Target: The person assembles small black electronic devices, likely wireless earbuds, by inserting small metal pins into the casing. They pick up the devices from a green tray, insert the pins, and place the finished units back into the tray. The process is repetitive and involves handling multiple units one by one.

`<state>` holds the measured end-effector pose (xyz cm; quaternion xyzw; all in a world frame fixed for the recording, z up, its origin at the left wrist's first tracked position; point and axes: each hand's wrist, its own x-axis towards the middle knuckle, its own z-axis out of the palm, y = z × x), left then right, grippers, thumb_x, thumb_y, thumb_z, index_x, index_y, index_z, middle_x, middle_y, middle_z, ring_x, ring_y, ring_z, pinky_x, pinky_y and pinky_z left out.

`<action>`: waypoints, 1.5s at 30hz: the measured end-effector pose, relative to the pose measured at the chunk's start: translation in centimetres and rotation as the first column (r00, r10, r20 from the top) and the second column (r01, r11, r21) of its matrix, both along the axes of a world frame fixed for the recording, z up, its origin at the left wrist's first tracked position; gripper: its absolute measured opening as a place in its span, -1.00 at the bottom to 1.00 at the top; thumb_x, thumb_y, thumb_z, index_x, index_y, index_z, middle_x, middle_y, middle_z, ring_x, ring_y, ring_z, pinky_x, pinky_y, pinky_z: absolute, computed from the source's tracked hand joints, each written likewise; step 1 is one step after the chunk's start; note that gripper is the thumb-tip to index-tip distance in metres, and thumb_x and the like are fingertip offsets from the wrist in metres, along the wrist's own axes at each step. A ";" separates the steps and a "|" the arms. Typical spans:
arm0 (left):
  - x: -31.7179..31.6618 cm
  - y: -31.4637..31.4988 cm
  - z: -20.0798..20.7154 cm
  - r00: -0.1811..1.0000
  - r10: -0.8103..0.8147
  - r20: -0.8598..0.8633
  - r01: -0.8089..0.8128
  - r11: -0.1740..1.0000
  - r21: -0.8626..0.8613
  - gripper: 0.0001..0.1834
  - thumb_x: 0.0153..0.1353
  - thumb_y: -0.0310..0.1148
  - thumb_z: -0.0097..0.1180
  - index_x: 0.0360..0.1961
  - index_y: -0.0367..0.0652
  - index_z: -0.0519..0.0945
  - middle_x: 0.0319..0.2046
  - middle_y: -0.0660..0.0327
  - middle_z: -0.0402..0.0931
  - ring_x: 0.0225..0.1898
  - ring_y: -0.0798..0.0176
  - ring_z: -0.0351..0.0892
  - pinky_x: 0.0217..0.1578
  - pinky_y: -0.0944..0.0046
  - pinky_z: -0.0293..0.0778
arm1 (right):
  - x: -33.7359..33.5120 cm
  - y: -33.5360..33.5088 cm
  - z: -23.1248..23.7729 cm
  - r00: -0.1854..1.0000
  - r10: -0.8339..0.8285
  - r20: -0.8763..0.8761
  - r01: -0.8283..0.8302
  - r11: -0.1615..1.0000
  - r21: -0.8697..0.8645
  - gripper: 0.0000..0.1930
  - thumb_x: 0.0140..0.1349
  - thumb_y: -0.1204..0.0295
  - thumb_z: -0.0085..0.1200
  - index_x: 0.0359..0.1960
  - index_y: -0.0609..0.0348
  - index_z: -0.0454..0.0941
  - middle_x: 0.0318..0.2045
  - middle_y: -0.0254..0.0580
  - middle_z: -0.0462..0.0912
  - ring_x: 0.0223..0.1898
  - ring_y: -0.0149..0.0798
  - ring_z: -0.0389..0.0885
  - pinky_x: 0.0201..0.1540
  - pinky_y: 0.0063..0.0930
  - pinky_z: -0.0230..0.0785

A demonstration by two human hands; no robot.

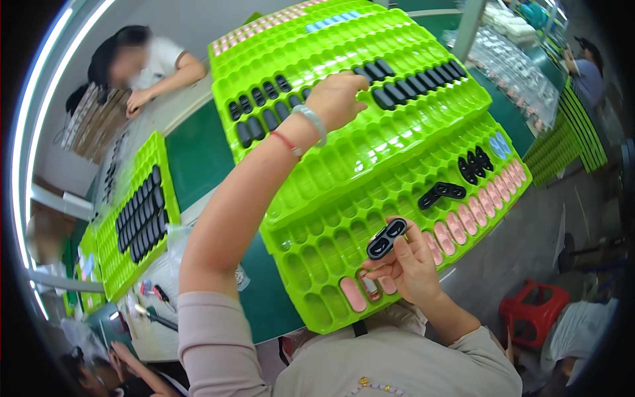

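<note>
My right hand (413, 264) is closed on a black oval case (387, 239) with two hollows in its face. It holds the case above the near green tray (321, 248), beside pink oval pieces (353, 294) lying in the slots. My left hand (336, 99) reaches far out over the upper green tray (317, 159). Its thumb and forefinger are apart with nothing seen between them; the other fingers are partly hidden. Rows of black oval pieces (417, 86) lie around that hand. Several black pieces with hollows (442, 194) rest in the near tray.
Another green tray (132, 218) with black pieces stands at left on the table (198, 149). A person (142, 66) sits across the table. At right are a red stool (534, 311), stacked green trays (562, 142) and clear packs (509, 66). Tools (162, 298) lie at lower left.
</note>
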<state>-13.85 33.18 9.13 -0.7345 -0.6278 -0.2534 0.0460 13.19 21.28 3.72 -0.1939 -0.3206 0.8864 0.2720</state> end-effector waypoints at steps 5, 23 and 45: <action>1.5 7.3 -1.0 0.722 -0.384 -0.576 0.329 0.922 -0.202 -0.83 0.00 -0.51 0.02 -0.35 -0.08 0.56 -0.36 0.28 0.49 -0.14 0.23 0.43 -0.20 0.24 0.44 | 3.0 1.9 0.3 0.994 -0.107 0.012 0.106 0.992 0.064 -0.52 0.31 0.36 -0.14 0.18 0.17 -0.02 -0.24 -0.04 0.49 -0.26 -0.10 0.60 -0.27 -0.25 0.57; 7.5 -21.7 0.7 0.015 0.061 0.998 0.244 0.968 -0.063 -0.71 0.30 -0.45 -0.21 0.02 -0.27 0.34 0.04 0.02 0.37 -0.03 0.17 0.49 -0.11 0.32 0.46 | 1.5 1.0 0.7 0.967 0.250 0.057 -0.255 0.961 0.109 -0.49 0.20 0.31 0.05 0.08 0.34 0.18 -0.23 -0.04 0.51 -0.27 -0.15 0.63 -0.38 -0.37 0.59; 9.6 -34.5 -3.6 -0.570 0.346 0.745 0.134 0.934 -0.331 -0.46 0.06 -0.52 0.15 0.09 -0.31 0.30 -0.03 0.05 0.44 -0.02 0.22 0.47 0.04 0.21 0.36 | -5.4 -4.2 2.6 0.623 0.639 0.452 -0.721 0.693 0.014 -0.65 0.01 0.56 0.21 -0.16 0.36 0.40 -0.33 -0.21 0.52 -0.35 -0.42 0.58 -0.39 -0.59 0.52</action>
